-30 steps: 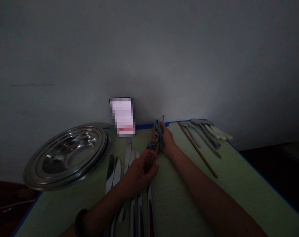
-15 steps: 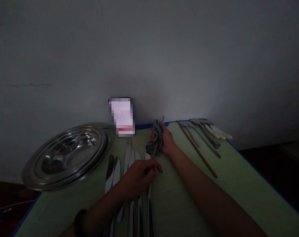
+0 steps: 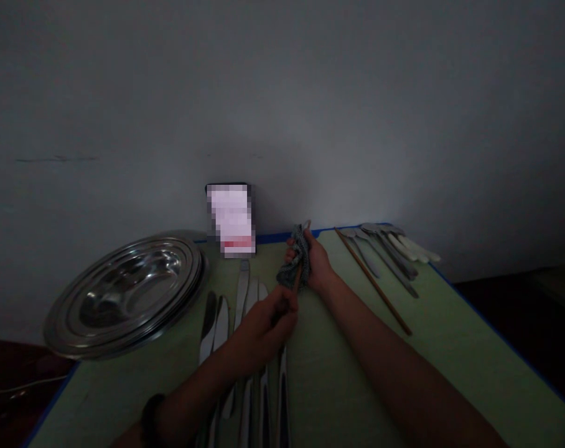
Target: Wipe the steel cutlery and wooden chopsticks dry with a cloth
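Note:
A thin wooden chopstick (image 3: 298, 277) slants between my two hands over the middle of the table. My left hand (image 3: 274, 318) pinches its near end, thumb and fingers closed. Around the far part, my right hand (image 3: 314, 255) is closed with a crumpled grey patterned cloth (image 3: 292, 264) wrapped about the stick; the far tip pokes out above the cloth. Beneath my left hand and forearm lie several metal table knives (image 3: 244, 292), partly hidden. Right of my right hand, another chopstick (image 3: 373, 281) rests on the table.
Stacked shiny metal dishes (image 3: 124, 298) stand at the left. A lit phone (image 3: 231, 218), its screen blurred, leans on the wall (image 3: 282, 112). Several metal spoons (image 3: 389, 258) and white-handled utensils (image 3: 413, 247) lie at the right of the green, blue-edged table (image 3: 338, 386).
My left hand has shifted slightly up toward the cloth, its fingers drawn closer together on the chopstick. My right hand and the cloth have barely moved.

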The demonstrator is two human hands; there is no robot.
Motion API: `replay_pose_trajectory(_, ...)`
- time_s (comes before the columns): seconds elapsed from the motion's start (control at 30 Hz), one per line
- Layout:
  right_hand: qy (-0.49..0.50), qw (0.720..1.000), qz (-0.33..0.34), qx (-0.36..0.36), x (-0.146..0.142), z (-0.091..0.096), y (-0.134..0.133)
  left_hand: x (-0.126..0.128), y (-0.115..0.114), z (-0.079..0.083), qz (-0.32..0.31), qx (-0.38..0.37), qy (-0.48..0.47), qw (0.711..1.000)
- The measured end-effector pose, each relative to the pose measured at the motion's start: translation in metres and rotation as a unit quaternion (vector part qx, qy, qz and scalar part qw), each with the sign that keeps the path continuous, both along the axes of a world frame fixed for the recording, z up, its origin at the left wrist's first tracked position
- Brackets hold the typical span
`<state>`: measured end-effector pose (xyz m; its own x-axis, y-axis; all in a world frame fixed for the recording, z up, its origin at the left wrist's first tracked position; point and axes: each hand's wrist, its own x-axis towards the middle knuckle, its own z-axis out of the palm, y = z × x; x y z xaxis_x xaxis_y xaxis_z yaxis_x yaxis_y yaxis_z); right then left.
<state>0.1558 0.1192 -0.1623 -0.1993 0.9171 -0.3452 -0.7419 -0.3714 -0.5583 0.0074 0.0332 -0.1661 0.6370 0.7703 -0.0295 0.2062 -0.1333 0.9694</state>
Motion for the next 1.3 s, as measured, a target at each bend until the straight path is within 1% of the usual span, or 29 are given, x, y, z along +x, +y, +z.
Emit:
replay_pose_trajectory(0.1,-0.005,1.0,0.006,-0.004,-0.001,0.0,0.0,0.002,0.0,-0.004,0.016,0.012,0.015,1.0)
replay_pose_trajectory(0.17,-0.006,1.0,0.008,-0.004,-0.001,0.0,0.0,0.002,0.0,-0.004,0.015,0.012,0.022,1.0)
replay_pose_trajectory(0.23,-0.004,1.0,0.007,-0.001,-0.001,-0.001,0.0,0.002,0.0,-0.003,0.008,-0.002,0.015,1.0)
replay_pose_trajectory(0.37,0.007,1.0,0.005,0.006,0.001,-0.003,0.001,-0.001,-0.002,0.003,-0.024,-0.046,-0.056,0.997)
replay_pose_trajectory(0.47,0.011,1.0,0.003,0.011,0.002,-0.005,0.002,-0.001,-0.003,0.006,-0.046,-0.062,-0.095,0.992)
replay_pose_trajectory(0.57,0.013,1.0,0.004,0.014,0.002,-0.005,0.002,-0.002,-0.004,0.006,-0.06,-0.065,-0.116,0.989)
replay_pose_trajectory(0.7,0.009,1.0,0.013,0.019,0.002,-0.005,0.001,-0.002,-0.004,0.004,-0.049,-0.05,-0.128,0.989)
replay_pose_trajectory(0.9,0.004,1.0,0.021,0.013,0.002,-0.003,0.0,-0.003,-0.003,0.003,-0.048,-0.015,-0.1,0.994)
replay_pose_trajectory(1.17,-0.004,0.999,0.032,0.009,0.001,-0.001,-0.001,-0.006,0.0,0.005,-0.07,0.048,-0.019,0.996)
replay_pose_trajectory(1.3,-0.009,0.999,0.036,0.012,0.002,-0.003,0.001,-0.004,-0.001,0.004,-0.063,0.065,0.011,0.996)
